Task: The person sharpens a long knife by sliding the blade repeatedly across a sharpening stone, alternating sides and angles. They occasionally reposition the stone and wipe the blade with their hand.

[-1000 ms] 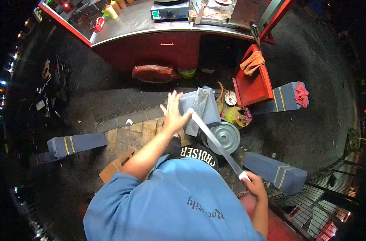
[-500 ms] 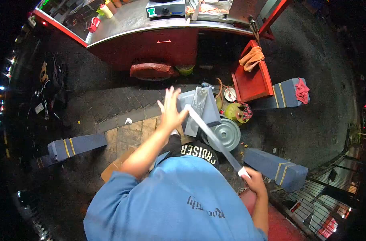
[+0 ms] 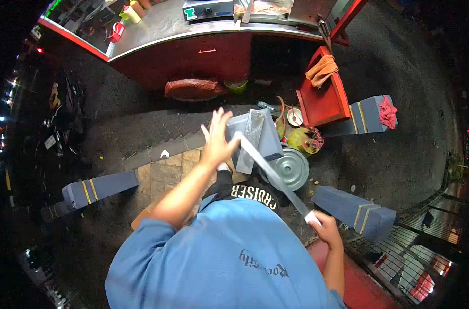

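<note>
Head view, looking down: a long knife [image 3: 269, 172] with a pale, flat blade runs diagonally from the top edge of a grey block [image 3: 255, 139] down to the right. A darker sharpening stone [image 3: 254, 130] lies on the block. The left hand [image 3: 217, 140] presses flat on the blade's far end, fingers spread wide and straight. The right hand [image 3: 326, 230] is closed around the white handle, near the person's right knee.

Left of the work, a grey kerb block [image 3: 100, 186] with yellow stripes lies on the paving. Behind stands a red cart [image 3: 193, 54] with a steel top. Right of the stone sit a round metal lid [image 3: 291, 169], a green gas cylinder [image 3: 302, 139] and a red stool [image 3: 322, 98] carrying an orange cloth [image 3: 322, 69].

The blue shirt [image 3: 219, 257] hides the ground below the knife. The blade's edge against the stone cannot be made out.
</note>
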### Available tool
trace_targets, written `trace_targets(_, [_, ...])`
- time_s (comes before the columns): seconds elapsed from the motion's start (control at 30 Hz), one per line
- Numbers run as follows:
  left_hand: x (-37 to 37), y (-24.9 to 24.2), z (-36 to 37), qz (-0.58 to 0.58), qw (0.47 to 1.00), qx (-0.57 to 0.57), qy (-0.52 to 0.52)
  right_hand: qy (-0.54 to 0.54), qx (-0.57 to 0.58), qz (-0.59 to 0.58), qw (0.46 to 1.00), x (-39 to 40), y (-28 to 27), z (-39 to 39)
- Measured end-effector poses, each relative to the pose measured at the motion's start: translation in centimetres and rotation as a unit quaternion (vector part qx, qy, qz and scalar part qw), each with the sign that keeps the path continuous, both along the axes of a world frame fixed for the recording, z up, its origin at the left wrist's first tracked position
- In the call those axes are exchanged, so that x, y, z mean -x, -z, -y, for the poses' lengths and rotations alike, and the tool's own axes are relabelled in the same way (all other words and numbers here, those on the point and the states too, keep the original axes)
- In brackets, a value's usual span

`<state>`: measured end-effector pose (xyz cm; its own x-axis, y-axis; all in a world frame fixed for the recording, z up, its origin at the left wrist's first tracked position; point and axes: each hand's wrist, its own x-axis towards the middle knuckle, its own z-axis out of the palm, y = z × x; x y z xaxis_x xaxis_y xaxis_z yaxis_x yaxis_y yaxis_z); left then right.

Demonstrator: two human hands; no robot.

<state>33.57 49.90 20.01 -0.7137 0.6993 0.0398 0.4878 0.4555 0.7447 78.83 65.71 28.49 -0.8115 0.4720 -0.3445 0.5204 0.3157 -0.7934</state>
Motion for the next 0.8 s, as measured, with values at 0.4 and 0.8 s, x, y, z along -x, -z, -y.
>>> trace_targets(0.4, [-2.1,0.2,1.1,0.025,1.0,0.002,0.007,0.044,0.078,0.067,0.994,-1.8,-1.9,0.3])
trace_targets(0.8, [7.7,2.4,-5.6,-0.115,0.99,-0.007,-0.076,0.091,0.061,0.037,0.993,7.8,2.4,1.8])
